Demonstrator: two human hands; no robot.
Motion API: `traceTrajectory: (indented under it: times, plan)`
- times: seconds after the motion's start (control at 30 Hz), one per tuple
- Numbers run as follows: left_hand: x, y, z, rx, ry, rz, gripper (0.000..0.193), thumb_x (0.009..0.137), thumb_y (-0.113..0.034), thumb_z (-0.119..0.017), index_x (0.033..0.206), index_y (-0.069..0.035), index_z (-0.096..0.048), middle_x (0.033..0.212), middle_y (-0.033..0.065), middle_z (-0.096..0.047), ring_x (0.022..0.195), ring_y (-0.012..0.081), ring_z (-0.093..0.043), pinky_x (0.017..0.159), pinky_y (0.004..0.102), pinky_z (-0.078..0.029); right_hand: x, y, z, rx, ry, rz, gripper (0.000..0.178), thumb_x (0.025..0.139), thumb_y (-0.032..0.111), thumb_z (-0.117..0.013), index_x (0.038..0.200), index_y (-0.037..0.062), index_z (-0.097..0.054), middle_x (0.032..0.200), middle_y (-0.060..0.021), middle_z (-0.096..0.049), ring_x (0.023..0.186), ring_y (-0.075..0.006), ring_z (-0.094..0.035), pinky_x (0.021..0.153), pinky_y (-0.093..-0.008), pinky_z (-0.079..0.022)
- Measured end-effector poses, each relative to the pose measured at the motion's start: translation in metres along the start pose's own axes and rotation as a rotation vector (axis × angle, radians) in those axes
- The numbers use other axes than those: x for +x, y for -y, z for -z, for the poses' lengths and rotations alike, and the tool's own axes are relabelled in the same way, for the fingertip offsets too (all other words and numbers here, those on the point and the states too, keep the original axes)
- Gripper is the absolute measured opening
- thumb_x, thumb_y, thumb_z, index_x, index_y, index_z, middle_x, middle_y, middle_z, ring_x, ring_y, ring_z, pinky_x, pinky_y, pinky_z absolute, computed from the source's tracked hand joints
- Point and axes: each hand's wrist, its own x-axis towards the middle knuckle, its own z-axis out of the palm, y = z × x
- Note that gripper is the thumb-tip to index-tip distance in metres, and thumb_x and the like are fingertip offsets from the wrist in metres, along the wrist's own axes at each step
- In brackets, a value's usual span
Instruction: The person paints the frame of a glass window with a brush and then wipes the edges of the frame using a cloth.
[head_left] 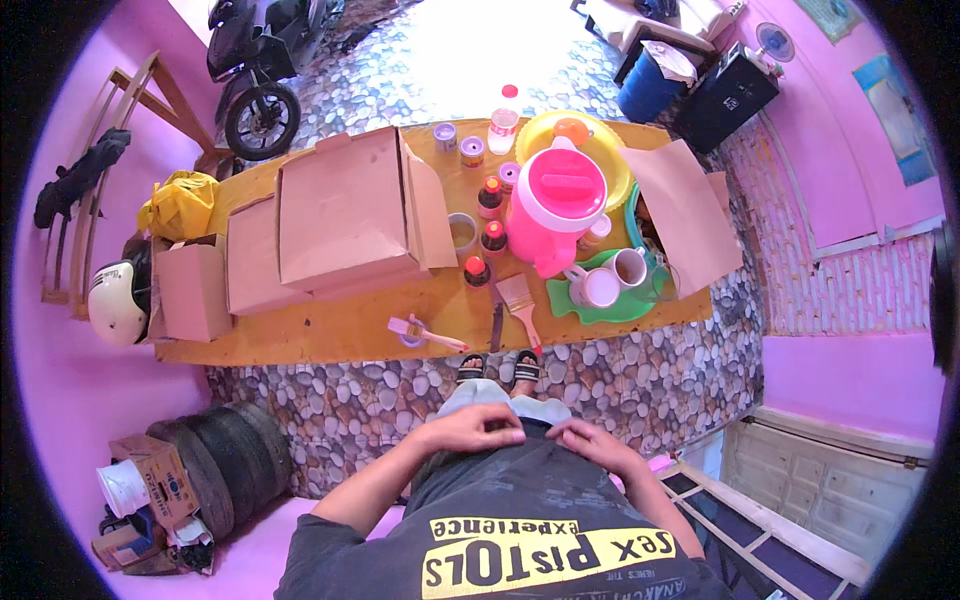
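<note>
Both of my hands are at the hem of the dark printed T-shirt (490, 490), in front of my waist. My left hand (478, 428) has its fingers curled in at the cloth, and my right hand (592, 444) pinches the hem beside it. Ahead, at the near edge of the table (360, 335), one paintbrush (440, 339) lies across a small purple-and-white pot (405, 328). A wider paintbrush (519, 298) lies to its right, its red-tipped handle toward me. Neither hand touches the brushes.
On the table stand cardboard boxes (342, 215), dark red-capped bottles (493, 237), a pink pitcher (545, 225), a yellow basin (618, 160) and two mugs (597, 288) on a green tray (640, 306). Stacked tires (235, 465) are lower left, a slatted wooden frame (745, 520) lower right, a motorbike (262, 110) behind.
</note>
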Motion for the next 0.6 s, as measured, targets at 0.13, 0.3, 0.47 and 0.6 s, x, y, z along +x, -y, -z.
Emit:
traceTrajectory:
  times: [0.13,0.3,0.47,0.6]
  plan:
    - [-0.003,-0.024,-0.008,0.1,-0.031,-0.037,0.028,0.099,-0.03,-0.059,0.1,-0.002,-0.06,0.095,0.0188,-0.065,0.09,0.0323,-0.065,0.08,0.0417,-0.051,-0.014,0.024,-0.006,-0.061,0.028,-0.048,0.035,0.099,0.037,-0.06,0.098,0.0032,-0.065,0.087,-0.0085,-0.065,0.082,-0.0185,-0.061,0.077,-0.0329,-0.049]
    - [-0.008,-0.012,-0.006,0.338,-0.335,-0.053,0.025,0.1,-0.028,-0.055,0.094,-0.004,-0.052,0.081,0.0222,-0.062,0.078,0.0427,-0.064,0.066,0.0494,-0.05,-0.007,0.031,-0.038,-0.144,-0.159,-0.046,0.037,0.099,0.038,-0.059,0.093,0.0021,-0.064,0.073,-0.0114,-0.061,0.068,-0.0185,-0.058,0.068,-0.0345,-0.048]
    - [-0.003,-0.007,0.044,0.507,-0.287,-0.126,0.023,0.098,-0.028,-0.056,0.092,-0.007,-0.049,0.068,0.0211,-0.059,0.067,0.0421,-0.064,0.058,0.0504,-0.049,-0.009,0.058,-0.046,-0.226,0.016,-0.075,0.043,0.102,0.034,-0.056,0.077,-0.0019,-0.058,0.057,-0.0057,-0.05,0.055,-0.0105,-0.041,0.052,-0.034,-0.037]
    - [0.003,0.001,0.082,0.615,-0.279,-0.196,0.026,0.095,-0.031,-0.063,0.096,-0.005,-0.06,0.074,0.0205,-0.064,0.072,0.0402,-0.066,0.062,0.0476,-0.053,0.017,0.061,-0.046,-0.233,-0.37,0.017,0.05,0.1,0.042,-0.055,0.077,-0.0023,-0.062,0.067,-0.0229,-0.058,0.054,-0.0225,-0.052,0.057,-0.0413,-0.044]
